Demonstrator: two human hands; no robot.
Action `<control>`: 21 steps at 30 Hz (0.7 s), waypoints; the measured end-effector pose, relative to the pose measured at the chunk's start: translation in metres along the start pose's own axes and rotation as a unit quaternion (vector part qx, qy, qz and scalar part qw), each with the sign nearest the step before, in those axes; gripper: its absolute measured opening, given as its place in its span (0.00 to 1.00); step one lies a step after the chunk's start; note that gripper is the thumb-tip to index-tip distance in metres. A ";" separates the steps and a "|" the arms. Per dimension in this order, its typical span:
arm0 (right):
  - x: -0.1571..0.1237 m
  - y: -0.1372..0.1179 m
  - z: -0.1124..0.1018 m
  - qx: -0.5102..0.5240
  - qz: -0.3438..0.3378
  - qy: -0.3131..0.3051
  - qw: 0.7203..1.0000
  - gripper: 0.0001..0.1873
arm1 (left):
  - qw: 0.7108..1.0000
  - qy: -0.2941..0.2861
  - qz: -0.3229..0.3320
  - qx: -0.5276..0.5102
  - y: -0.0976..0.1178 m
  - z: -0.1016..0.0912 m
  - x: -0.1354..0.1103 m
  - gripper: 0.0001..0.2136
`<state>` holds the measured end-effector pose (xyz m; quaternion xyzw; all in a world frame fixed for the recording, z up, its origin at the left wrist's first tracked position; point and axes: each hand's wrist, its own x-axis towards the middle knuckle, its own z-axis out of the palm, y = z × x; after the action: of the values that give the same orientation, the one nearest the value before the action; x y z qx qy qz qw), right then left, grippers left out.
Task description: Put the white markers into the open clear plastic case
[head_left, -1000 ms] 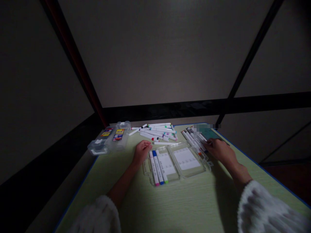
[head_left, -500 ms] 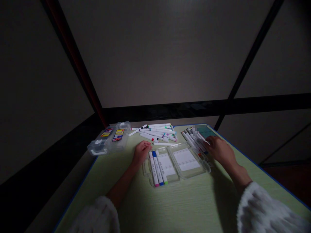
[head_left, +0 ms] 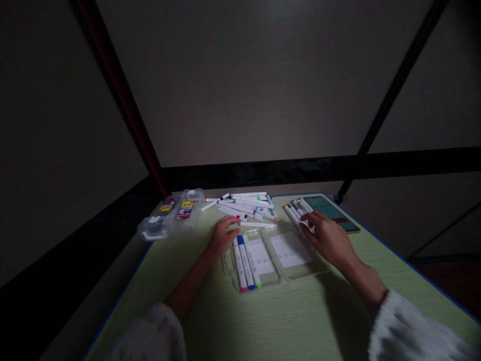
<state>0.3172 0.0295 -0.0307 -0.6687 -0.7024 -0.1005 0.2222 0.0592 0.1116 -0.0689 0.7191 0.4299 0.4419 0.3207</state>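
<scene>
Clear plastic casing point(head_left: 188, 223), labelled: placed left of centre. Left hand point(head_left: 221, 238): held at centre, thumb and fingers apart, nothing seen gripped. White-barrelled markers point(head_left: 246, 205): heaped loosely above it, at mid-frame. Transparent marker case point(head_left: 277, 265): laid open below centre; its left half is occupied by three markers point(head_left: 246, 263), pink-, blue- and green-ended. Marker row point(head_left: 293, 210): set right of centre, partly covered by the right hand point(head_left: 330, 243), whose grip cannot be told. Smartphone point(head_left: 326, 211): laid farther right, screen lit.

Right fingers point(head_left: 310, 218) now farther left
</scene>
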 end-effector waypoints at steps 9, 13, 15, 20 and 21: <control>-0.001 -0.009 -0.001 0.004 -0.036 -0.021 0.999 0.11 | 0.967 -0.135 0.052 0.210 0.012 -0.001 -0.015 0.13; -0.001 -0.010 -0.002 0.002 -0.037 -0.027 0.999 0.11 | 0.961 -0.134 0.060 0.235 0.013 -0.002 -0.014 0.14; -0.001 -0.011 -0.002 0.003 -0.039 -0.031 0.999 0.11 | 0.961 -0.124 0.069 0.235 0.014 -0.002 -0.013 0.14; -0.001 -0.012 -0.001 0.002 -0.051 -0.035 0.998 0.12 | 0.960 -0.132 0.056 0.239 0.011 -0.001 -0.013 0.14; -0.001 -0.011 -0.001 0.002 -0.054 -0.036 0.998 0.12 | 0.960 -0.135 0.049 0.241 0.010 -0.001 -0.014 0.14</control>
<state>0.3060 0.0273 -0.0289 -0.6324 -0.7454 -0.0871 0.1921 0.0585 0.0952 -0.0652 0.8483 0.4401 0.2394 0.1711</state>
